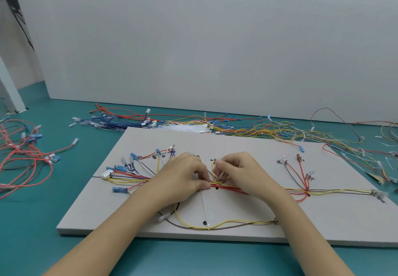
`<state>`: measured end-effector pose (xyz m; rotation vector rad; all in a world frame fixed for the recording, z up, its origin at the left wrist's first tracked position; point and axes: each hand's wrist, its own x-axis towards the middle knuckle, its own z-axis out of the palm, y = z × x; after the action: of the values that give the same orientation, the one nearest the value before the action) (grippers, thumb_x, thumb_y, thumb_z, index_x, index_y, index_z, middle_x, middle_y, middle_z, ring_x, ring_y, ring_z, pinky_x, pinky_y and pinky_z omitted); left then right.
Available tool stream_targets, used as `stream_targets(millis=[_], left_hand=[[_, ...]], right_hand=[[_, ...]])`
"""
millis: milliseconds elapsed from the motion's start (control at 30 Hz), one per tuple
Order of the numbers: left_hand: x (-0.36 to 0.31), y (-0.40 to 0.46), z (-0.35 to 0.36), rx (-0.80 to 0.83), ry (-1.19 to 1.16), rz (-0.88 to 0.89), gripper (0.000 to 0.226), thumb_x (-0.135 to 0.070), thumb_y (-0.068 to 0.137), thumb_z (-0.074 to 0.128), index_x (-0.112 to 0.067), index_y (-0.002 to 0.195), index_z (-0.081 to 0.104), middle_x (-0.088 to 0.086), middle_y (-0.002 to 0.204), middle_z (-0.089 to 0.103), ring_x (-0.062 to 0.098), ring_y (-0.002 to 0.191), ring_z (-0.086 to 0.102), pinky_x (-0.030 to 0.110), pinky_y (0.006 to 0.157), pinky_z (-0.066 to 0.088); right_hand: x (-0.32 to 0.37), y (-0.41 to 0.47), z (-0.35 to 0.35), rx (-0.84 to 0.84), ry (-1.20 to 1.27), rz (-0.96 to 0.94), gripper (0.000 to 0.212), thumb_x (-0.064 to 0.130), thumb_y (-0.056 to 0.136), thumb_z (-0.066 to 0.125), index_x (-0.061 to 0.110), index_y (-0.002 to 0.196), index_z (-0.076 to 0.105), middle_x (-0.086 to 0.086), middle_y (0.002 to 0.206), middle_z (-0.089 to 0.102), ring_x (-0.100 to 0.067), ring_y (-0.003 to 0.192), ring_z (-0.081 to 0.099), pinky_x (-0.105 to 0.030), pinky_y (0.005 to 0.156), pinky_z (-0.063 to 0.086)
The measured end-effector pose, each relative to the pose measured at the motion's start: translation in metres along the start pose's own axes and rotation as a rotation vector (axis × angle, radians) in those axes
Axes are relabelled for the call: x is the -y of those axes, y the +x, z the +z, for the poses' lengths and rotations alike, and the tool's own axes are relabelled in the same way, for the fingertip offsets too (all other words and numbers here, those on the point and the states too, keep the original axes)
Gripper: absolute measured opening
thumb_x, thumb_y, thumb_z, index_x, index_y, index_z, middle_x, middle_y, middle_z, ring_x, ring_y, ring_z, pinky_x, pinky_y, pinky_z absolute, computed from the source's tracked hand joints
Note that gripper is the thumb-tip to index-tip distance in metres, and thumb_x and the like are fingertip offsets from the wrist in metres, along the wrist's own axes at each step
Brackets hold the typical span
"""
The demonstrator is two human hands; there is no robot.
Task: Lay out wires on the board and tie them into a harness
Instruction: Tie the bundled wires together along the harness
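A grey board [247, 146] lies on the teal table with a bundle of red, yellow and black wires [323, 191] laid across its middle. My left hand [183, 176] pinches the bundle near the board's centre. My right hand [239, 172] pinches a clear cable tie [218, 175] just above the bundle. Another cable tie [205, 209] runs from the bundle down to a loop of yellow and grey wire [234, 224]. Wire ends with blue terminals [133, 157] and a white connector [106, 173] fan out at the left.
Loose wires are piled behind the board [215, 122], with a red tangle [23, 159] on the table to the left and more wires [370, 153] at the right. A white wall [193, 39] stands close behind.
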<state>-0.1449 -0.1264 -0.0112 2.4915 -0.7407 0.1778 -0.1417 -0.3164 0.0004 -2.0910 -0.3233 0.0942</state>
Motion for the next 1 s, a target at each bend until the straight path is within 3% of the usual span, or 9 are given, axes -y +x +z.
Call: stream_targets(millis=[100, 267, 433, 567, 733, 833, 900, 1000], left_hand=[[-0.001, -0.001, 0.001, 0.021, 0.069, 0.015, 0.008, -0.042, 0.087, 0.065, -0.034, 0.09, 0.067, -0.014, 0.096, 0.061, 0.008, 0.102, 0.045, 0.035, 0.092, 0.037], [-0.003, -0.003, 0.007, 0.036, 0.164, 0.033, 0.01, -0.041, 0.095, 0.052, -0.032, 0.098, 0.056, -0.016, 0.098, 0.049, 0.011, 0.107, 0.041, 0.031, 0.091, 0.031], [-0.005, -0.003, 0.01, 0.054, 0.225, 0.009, 0.012, -0.04, 0.099, 0.044, -0.031, 0.104, 0.051, -0.011, 0.111, 0.052, 0.015, 0.111, 0.039, 0.031, 0.093, 0.027], [-0.006, -0.003, 0.008, 0.073, 0.186, -0.001, 0.009, -0.038, 0.099, 0.047, -0.031, 0.102, 0.052, -0.011, 0.11, 0.053, 0.014, 0.111, 0.04, 0.033, 0.097, 0.028], [-0.005, -0.003, 0.005, 0.084, 0.096, -0.006, 0.002, -0.034, 0.096, 0.053, -0.035, 0.097, 0.054, -0.015, 0.1, 0.052, 0.011, 0.106, 0.042, 0.031, 0.093, 0.029], [-0.005, -0.003, 0.004, 0.077, 0.027, -0.02, 0.004, -0.032, 0.093, 0.06, -0.035, 0.094, 0.06, -0.016, 0.094, 0.057, 0.005, 0.094, 0.045, 0.029, 0.085, 0.03], [-0.006, -0.002, 0.001, 0.045, -0.093, -0.038, 0.007, -0.027, 0.087, 0.069, -0.033, 0.089, 0.065, -0.014, 0.085, 0.06, 0.0, 0.083, 0.049, 0.028, 0.08, 0.036], [-0.008, -0.002, 0.0, -0.012, -0.103, -0.02, 0.016, -0.028, 0.081, 0.074, -0.039, 0.076, 0.064, -0.014, 0.078, 0.055, 0.004, 0.086, 0.046, 0.031, 0.079, 0.036]], right_hand=[[-0.003, 0.001, 0.004, -0.044, -0.058, 0.0, 0.024, 0.015, 0.092, 0.061, 0.008, 0.073, 0.074, -0.005, 0.075, 0.07, -0.009, 0.067, 0.062, -0.03, 0.072, 0.052], [-0.005, -0.001, 0.004, -0.035, 0.041, -0.011, 0.007, 0.006, 0.085, 0.07, 0.008, 0.081, 0.076, -0.002, 0.068, 0.068, -0.008, 0.061, 0.056, -0.021, 0.062, 0.045], [-0.003, -0.001, 0.005, -0.047, 0.11, -0.028, 0.007, 0.002, 0.087, 0.067, 0.003, 0.08, 0.07, -0.006, 0.068, 0.066, -0.009, 0.055, 0.055, -0.02, 0.056, 0.044], [-0.002, -0.002, 0.004, -0.042, 0.177, 0.013, 0.029, 0.018, 0.099, 0.053, 0.003, 0.081, 0.07, -0.001, 0.062, 0.063, -0.01, 0.054, 0.056, -0.015, 0.05, 0.041], [-0.005, 0.002, 0.011, -0.089, 0.082, -0.025, 0.009, 0.002, 0.088, 0.065, 0.006, 0.085, 0.072, 0.001, 0.057, 0.059, -0.007, 0.05, 0.051, -0.017, 0.053, 0.041], [-0.006, 0.002, 0.009, -0.109, 0.124, -0.019, 0.01, -0.002, 0.083, 0.069, 0.007, 0.081, 0.07, -0.002, 0.058, 0.062, -0.01, 0.049, 0.054, -0.018, 0.052, 0.043], [-0.006, 0.001, 0.006, -0.083, 0.128, -0.022, 0.006, 0.001, 0.086, 0.068, 0.004, 0.08, 0.07, -0.001, 0.06, 0.064, -0.01, 0.051, 0.055, -0.017, 0.051, 0.043], [-0.004, -0.001, 0.006, -0.052, 0.139, -0.012, 0.023, 0.015, 0.096, 0.057, 0.001, 0.083, 0.07, -0.003, 0.064, 0.066, -0.01, 0.056, 0.056, -0.015, 0.052, 0.042]])
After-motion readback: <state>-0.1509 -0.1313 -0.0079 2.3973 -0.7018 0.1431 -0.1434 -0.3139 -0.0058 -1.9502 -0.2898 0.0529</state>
